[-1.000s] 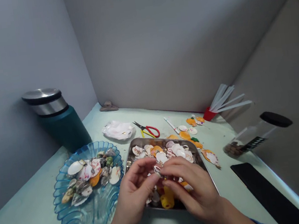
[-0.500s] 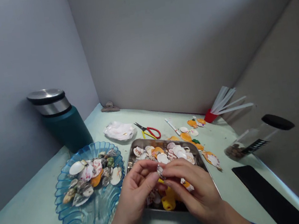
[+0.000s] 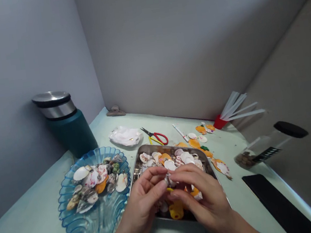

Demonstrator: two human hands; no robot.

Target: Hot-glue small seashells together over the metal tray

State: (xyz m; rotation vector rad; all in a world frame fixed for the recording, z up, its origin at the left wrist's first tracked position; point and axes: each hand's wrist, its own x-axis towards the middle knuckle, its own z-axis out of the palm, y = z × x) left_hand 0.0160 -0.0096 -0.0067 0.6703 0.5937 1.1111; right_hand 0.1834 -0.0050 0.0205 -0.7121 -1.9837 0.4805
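Over a metal tray (image 3: 225,195) of seashells (image 3: 187,158), my left hand (image 3: 145,194) and my right hand (image 3: 202,190) meet at the fingertips. Between them they pinch a small silvery piece (image 3: 169,179), too small and blurred to name exactly. Both hands are closed around it, thumbs and forefingers nearly touching. Below the fingers, a yellow piece with a hole in its end (image 3: 176,211) lies in the tray. Left of my left hand stands a blue scalloped dish (image 3: 68,219) with more shells (image 3: 95,183) heaped in its far part.
Behind the tray lie red-and-yellow-handled pliers (image 3: 158,137), a white crumpled packet (image 3: 125,135) and a marker (image 3: 179,132). Orange shells (image 3: 194,143) run along the right. A green bottle (image 3: 73,131), clear jar (image 3: 252,153), red cup of glue sticks (image 3: 219,122) and black slab (image 3: 278,203) surround.
The view has shifted slightly. My hands stay together over the tray, and the small silvery piece has turned a little between my fingertips.
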